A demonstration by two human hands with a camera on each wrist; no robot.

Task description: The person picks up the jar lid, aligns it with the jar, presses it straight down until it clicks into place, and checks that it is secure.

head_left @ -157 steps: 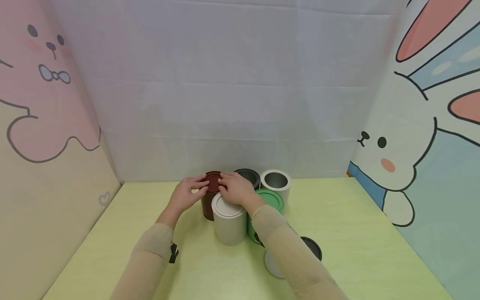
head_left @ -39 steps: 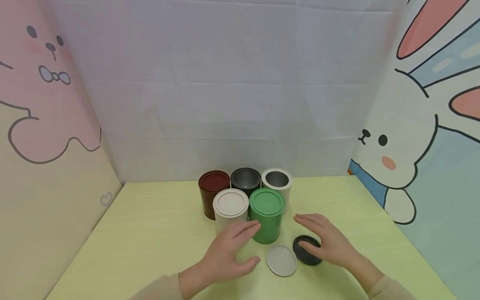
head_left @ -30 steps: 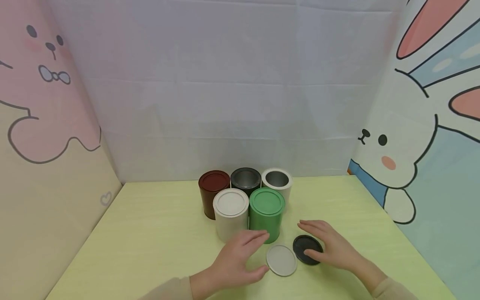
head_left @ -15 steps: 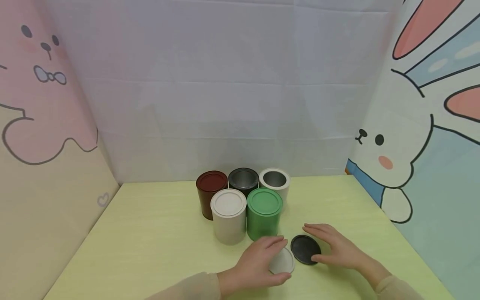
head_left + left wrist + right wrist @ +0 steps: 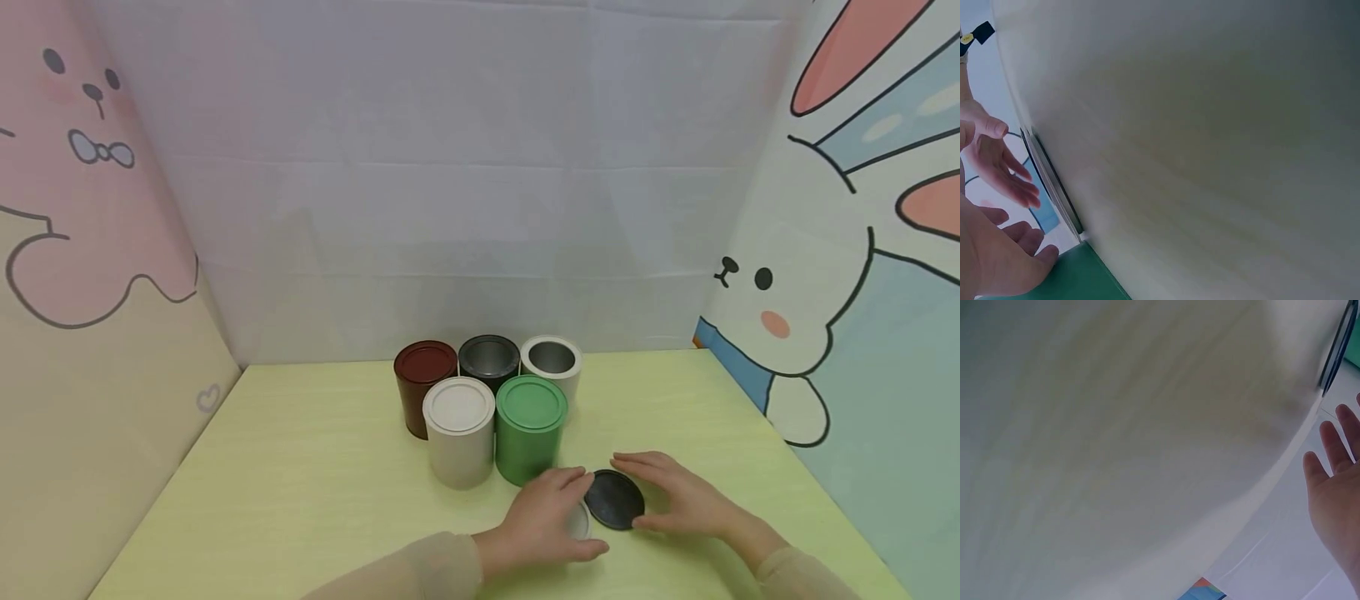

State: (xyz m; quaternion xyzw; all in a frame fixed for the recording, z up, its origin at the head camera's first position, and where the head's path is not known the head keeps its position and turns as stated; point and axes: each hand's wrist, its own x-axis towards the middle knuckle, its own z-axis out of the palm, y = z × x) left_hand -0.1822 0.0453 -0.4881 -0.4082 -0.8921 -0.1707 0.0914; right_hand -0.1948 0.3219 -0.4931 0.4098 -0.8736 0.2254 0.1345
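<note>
My left hand (image 5: 543, 521) hovers with spread fingers over the light grey lid (image 5: 580, 523), hiding most of it. To its right lies a black lid (image 5: 615, 500) on the table. My right hand (image 5: 678, 496) is beside the black lid, thumb near its lower right edge; contact cannot be made out. Just behind the lids stands a green can (image 5: 532, 429) with its lid on. Left of it is a lidded white can (image 5: 460, 433). In the left wrist view, both lids (image 5: 1054, 181) appear edge-on beyond my left fingers.
Three more cans form a back row: a lidded dark red can (image 5: 425, 392), a black can (image 5: 489, 358) with an uncovered top, and an uncovered white can (image 5: 564, 379). The pale yellow-green table (image 5: 300, 483) ends at a white cloth backdrop (image 5: 465, 208).
Both hands have come away from the dark red can to the two lids. Over the last second, my left hand has slid right across the grey lid, and the right hand has shifted slightly right.
</note>
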